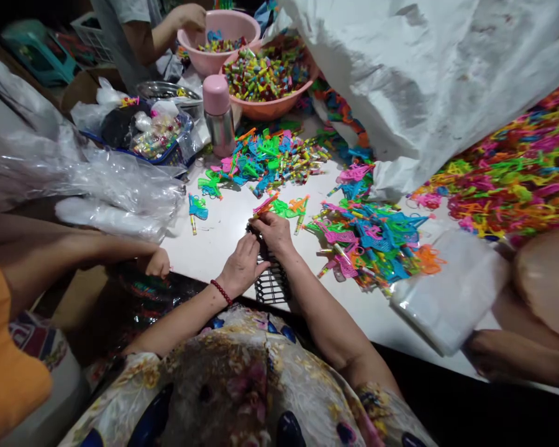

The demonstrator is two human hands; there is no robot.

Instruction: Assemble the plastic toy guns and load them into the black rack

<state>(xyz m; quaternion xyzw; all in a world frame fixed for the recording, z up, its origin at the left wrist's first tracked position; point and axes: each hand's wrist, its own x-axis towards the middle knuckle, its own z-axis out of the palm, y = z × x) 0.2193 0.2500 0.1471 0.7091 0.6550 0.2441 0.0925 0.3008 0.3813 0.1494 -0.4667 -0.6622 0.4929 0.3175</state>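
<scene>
My left hand (240, 267), with a red bead bracelet at the wrist, and my right hand (273, 231) meet at the near edge of the white table (223, 239). Together they hold a clear striped plastic packet (271, 282) that hangs over the table edge. My right fingers pinch an orange and pink plastic toy (264, 205) at the packet's mouth. A pile of small colourful plastic toy guns (372, 245) lies just right of my hands; another pile (265, 161) lies beyond them.
A stack of clear packets (447, 298) lies at the right. A large white sack (423, 81) spills coloured toys (517, 174). Two pink basins (270, 74) of sweets, a pink-capped flask (218, 115) and clear bags (97, 186) stand behind. Other people's arms (74, 248) reach in.
</scene>
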